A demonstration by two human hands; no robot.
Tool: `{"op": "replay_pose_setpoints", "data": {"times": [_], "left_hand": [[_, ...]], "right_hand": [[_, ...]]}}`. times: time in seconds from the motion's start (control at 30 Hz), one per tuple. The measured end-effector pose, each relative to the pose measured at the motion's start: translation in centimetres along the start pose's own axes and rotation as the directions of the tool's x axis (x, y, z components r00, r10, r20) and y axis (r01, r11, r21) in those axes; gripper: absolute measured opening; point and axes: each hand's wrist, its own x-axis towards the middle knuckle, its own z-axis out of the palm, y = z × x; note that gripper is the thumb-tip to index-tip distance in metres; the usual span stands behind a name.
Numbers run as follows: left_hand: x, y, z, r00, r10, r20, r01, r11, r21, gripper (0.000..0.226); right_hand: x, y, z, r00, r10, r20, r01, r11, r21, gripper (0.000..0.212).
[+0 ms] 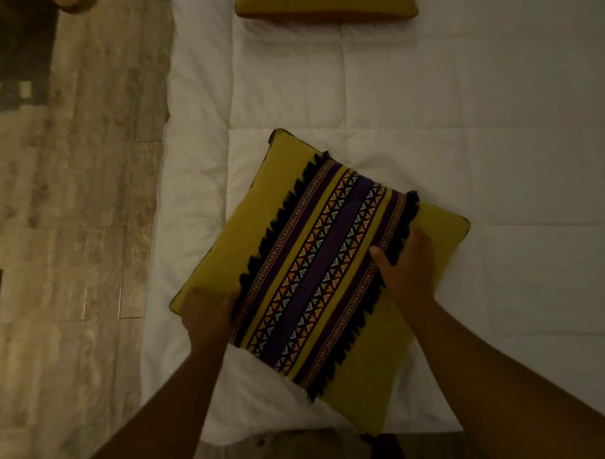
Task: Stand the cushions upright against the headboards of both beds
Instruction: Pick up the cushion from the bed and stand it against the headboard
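Both hands, left hand (208, 310) and right hand (407, 263), are gripping the striped cushion (316, 273) by its sides over the bed (497, 154). It's floppy, so I'd guess it slumps flat if propped carelessly beside the plain cushion (326, 5) farther ahead.

Matt woven cushion (316, 263), quilted cloth duvet (461, 103)

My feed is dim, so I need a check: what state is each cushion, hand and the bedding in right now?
Patterned yellow cushion: lying tilted on the duvet, gripped at two sides, not upright.
Plain yellow cushion: farther up the bed, partly cut off by the frame; pose unclear.
Left hand: gripping the patterned cushion's left corner.
Right hand: gripping its right side by the fringe.
White duvet: spread flat, lightly creased.
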Motion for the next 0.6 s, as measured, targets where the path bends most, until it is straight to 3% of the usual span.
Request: {"op": "replay_pose_setpoints", "data": {"times": [0.13, 0.23, 0.33, 0.47, 0.6], "left_hand": [[3.8, 4.3, -0.3, 0.990, 0.117, 0.081, -0.125, 0.988, 0.096, 0.106], [6.6, 7.8, 0.6, 0.961, 0.177, 0.212, -0.193, 0.980, 0.056, 0.110], [9.2, 10.4, 1.8, 0.905, 0.224, 0.362, -0.283, 0.952, 0.117, 0.108], [12.5, 12.1, 3.0, 0.870, 0.184, 0.458, -0.296, 0.937, 0.187, 0.104], [13.5, 11.3, 4.2, 0.853, 0.140, 0.502, -0.293, 0.925, 0.240, 0.096]], "right_hand": [[-3.0, 2.6, 0.2, 0.987, 0.160, 0.003, -0.160, 0.987, 0.027, 0.103], [-5.1, 4.4, 1.1, 0.988, 0.152, -0.020, -0.152, 0.988, 0.006, 0.104], [-6.7, 5.7, 2.3, 0.960, 0.279, -0.010, -0.277, 0.955, 0.110, 0.107], [-7.6, 7.4, 3.4, 0.889, 0.449, 0.092, -0.454, 0.833, 0.317, 0.114], [-6.5, 8.8, 3.6, 0.836, 0.490, 0.245, -0.542, 0.671, 0.506, 0.118]]}}
